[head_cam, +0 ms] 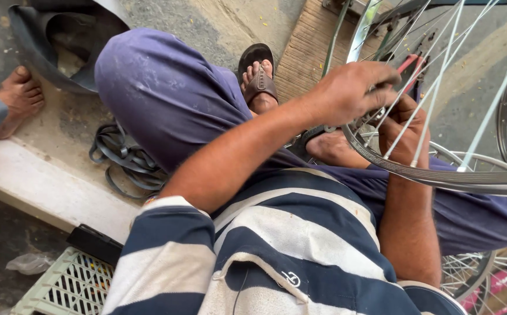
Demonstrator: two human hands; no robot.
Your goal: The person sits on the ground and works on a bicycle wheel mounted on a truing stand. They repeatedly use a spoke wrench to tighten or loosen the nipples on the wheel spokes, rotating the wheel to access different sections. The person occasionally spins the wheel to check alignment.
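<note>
At nine o'clock a bare foot (17, 96) of another person is seen on the concrete step (49, 186), with a rubber tyre (43, 35) at eleven o'clock and a coiled inner tube (122, 160) lying beside the purple trouser leg (166, 99). Near centre a sandalled foot (257, 79) is planted close to the work. At two o'clock the left hand (350, 90) is curled over the spokes, its fingers pressed together and pinching something small that cannot be made out; a red-handled tool (411, 64) is glimpsed behind it. The right hand (405, 131) is wrapped among the spokes, the fingers hidden, so their state cannot be told. The bicycle wheel (440, 175) is held across the lap at three o'clock. A fingertip could be nipped between crossing spokes if the rim were turned, and the wheel could slide off the knee onto the foot below.
</note>
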